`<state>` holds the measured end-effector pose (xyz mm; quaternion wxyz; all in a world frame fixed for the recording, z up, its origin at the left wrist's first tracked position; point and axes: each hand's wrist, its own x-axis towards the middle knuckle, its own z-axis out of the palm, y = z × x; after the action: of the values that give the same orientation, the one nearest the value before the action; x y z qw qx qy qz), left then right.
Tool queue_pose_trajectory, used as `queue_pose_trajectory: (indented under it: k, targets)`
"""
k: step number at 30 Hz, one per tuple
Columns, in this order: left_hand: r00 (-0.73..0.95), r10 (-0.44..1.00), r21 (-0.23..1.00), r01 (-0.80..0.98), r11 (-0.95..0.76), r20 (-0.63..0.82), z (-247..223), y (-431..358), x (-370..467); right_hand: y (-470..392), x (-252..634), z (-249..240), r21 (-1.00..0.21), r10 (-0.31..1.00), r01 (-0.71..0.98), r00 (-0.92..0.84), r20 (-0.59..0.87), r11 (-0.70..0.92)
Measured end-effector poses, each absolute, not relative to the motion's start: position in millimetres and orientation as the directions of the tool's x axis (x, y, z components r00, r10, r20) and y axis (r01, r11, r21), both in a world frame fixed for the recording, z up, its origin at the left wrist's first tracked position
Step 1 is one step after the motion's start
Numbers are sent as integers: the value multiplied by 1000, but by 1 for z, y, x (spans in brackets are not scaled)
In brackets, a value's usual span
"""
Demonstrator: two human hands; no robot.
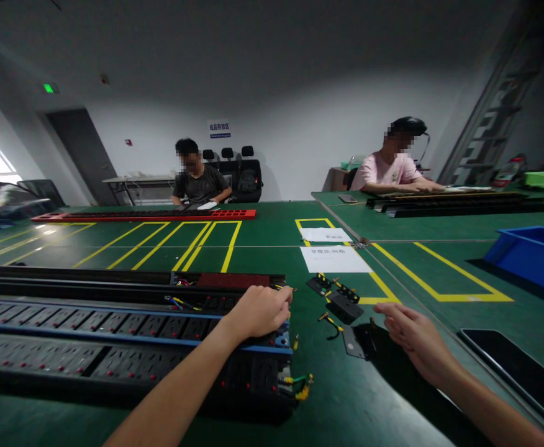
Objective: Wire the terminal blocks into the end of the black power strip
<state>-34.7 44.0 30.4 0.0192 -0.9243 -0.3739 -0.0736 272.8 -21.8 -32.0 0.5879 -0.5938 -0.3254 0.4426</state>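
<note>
The left hand (259, 311) reaches forward, palm down, fingers curled over the end of the blue-edged socket strip (135, 325), which extends leftward beneath it; its grip's tightness is unclear. The right hand (414, 338), fingers bunched (anything pinched there, I can't tell), hovers beside loose black parts (344, 307) on the tabletop (337, 397).

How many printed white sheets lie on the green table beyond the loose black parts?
2: the larger sheet lies just beyond the loose black parts, and the smaller sheet lies farther back. Any sheets underneath would be hidden.
</note>
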Motion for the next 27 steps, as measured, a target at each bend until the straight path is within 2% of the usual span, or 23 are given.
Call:
queue_pose_trajectory:
  k: [6, 27]
  targets:
    - [724, 674, -9, 682, -731, 145, 29, 46, -35, -20, 274, -37, -991, 910, -113, 399, -112, -73]
    - [759, 621, 37, 627, -778, 194, 31, 44, -36, -17, 280, -51, -997, 920, -55, 387, -69, -52]
